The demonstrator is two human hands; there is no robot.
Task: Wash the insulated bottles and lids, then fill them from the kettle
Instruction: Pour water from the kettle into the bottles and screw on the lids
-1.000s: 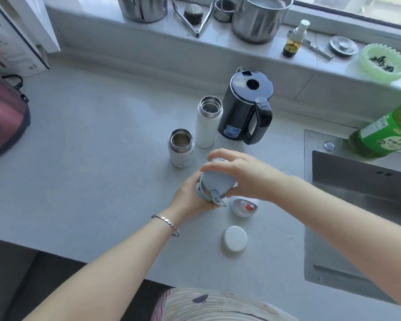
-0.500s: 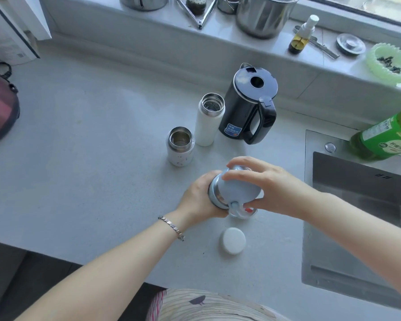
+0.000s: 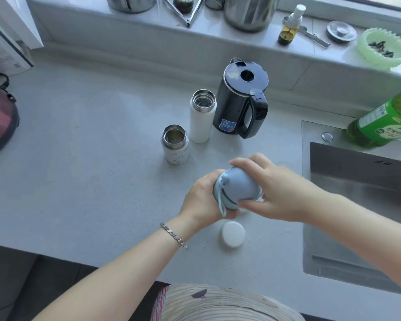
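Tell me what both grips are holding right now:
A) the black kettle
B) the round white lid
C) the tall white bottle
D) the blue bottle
D: the left grip and the right grip both curl round the blue bottle, while the black kettle, the tall white bottle and the round white lid sit untouched on the counter.

Pale blue bottle (image 3: 237,188), black kettle (image 3: 239,100), 2 white flasks (image 3: 200,121), white lid (image 3: 233,234), green soap bottle (image 3: 384,121), grey worktop (image 3: 90,170).

The right hand (image 3: 285,193) has turned the lid (image 3: 239,186) of the blue bottle (image 3: 231,206), swinging its strap (image 3: 220,200) leftward.
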